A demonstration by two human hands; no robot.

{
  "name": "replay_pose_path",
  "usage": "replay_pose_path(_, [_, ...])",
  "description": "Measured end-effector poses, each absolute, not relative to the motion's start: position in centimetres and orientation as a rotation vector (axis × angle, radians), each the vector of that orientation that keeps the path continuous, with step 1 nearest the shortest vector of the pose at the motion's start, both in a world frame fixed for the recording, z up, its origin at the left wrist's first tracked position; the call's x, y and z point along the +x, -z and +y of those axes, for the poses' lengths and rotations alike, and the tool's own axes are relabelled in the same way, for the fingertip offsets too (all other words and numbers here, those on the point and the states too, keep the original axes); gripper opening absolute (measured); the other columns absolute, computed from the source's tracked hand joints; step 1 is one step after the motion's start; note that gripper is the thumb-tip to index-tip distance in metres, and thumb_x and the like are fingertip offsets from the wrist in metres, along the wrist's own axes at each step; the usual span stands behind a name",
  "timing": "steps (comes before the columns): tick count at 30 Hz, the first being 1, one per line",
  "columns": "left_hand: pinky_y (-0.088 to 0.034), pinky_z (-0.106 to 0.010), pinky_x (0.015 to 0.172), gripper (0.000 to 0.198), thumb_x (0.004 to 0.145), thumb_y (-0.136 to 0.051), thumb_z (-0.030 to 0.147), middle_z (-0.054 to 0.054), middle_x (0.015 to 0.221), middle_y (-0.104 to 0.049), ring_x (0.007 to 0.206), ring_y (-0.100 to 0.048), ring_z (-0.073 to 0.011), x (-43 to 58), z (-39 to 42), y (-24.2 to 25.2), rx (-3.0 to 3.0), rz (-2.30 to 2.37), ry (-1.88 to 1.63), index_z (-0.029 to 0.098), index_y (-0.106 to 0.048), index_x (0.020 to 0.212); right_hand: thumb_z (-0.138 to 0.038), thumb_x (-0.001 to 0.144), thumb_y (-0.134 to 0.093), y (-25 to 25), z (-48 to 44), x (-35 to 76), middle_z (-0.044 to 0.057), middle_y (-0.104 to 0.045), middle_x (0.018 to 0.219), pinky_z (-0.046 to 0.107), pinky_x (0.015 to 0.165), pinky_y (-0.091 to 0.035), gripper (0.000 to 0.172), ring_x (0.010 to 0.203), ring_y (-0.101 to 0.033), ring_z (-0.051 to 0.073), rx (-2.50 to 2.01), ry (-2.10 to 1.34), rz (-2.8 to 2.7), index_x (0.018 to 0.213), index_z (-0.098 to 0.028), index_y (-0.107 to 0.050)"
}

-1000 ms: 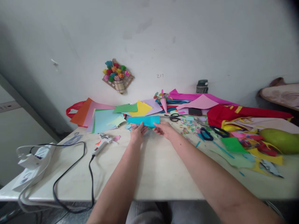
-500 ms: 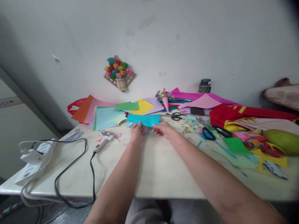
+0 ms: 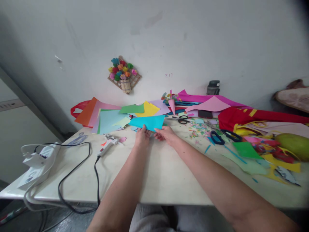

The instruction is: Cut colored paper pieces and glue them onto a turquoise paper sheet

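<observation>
A bright blue sheet of paper (image 3: 147,122) is held between both hands above the middle of the table. My left hand (image 3: 143,137) pinches its lower edge, thumb on top and fingers underneath. At the lower right corner, my right hand (image 3: 166,134) grips the same sheet between thumb and fingers. The fingers below the paper are partly hidden. Just behind the sheet lie yellow paper (image 3: 151,109) and green paper (image 3: 132,109). Scissors with black handles (image 3: 182,119) rest to the right of the sheet.
A glue gun (image 3: 107,146) with a black cord lies left, near a white power strip (image 3: 38,170). On the right are blue-handled scissors (image 3: 217,138), paper scraps (image 3: 199,130), red cloth (image 3: 231,119) and a green fruit (image 3: 293,146). A pink paper cone with flowers (image 3: 171,106) stands behind.
The blue paper has tilted, its right end rising and its left end shifting slightly left. Both hands keep their hold on it. The camera view has moved slightly.
</observation>
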State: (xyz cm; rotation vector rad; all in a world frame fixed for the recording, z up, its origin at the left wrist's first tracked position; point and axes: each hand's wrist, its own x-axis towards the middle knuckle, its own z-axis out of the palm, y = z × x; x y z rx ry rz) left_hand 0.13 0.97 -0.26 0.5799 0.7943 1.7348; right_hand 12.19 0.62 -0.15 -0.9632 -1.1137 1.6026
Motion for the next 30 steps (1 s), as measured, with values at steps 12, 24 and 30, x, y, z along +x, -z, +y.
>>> replay_pose_path(12, [-0.055,-0.032,0.073,0.011,0.080,-0.054,0.014,-0.007,0.082,-0.068,0.071,-0.066,-0.0162,-0.9,0.9,0.3,0.765,0.770,-1.376,0.013,-0.057,0.090,-0.040,0.082,-0.051,-0.6,3.0,14.9,0.008,-0.065,0.106,0.030,0.075,-0.052,0.033,0.092,-0.062,0.017,-0.666,-1.399,-0.746,0.105,-0.018,-0.055])
replay_pose_path(24, [-0.055,-0.035,0.074,0.007,0.076,-0.061,0.016,-0.006,0.075,-0.066,0.067,-0.065,-0.0150,-0.9,1.1,0.6,0.737,0.835,-1.297,0.012,-0.056,0.078,-0.050,0.084,-0.039,0.2,3.7,14.8,0.006,-0.060,0.115,0.028,0.081,-0.050,0.042,0.103,-0.057,0.016,-0.870,-1.036,-0.831,0.111,-0.020,-0.052])
replay_pose_path(30, [-0.055,-0.035,0.074,0.006,0.077,-0.060,0.016,-0.006,0.073,-0.065,0.068,-0.065,-0.0149,-1.0,1.0,0.7,0.770,0.825,-1.309,0.012,-0.055,0.077,-0.050,0.084,-0.040,-0.1,3.4,14.9,0.008,-0.055,0.122,0.027,0.083,-0.049,0.044,0.104,-0.056,0.015,-0.850,-1.079,-0.825,0.113,-0.018,-0.050])
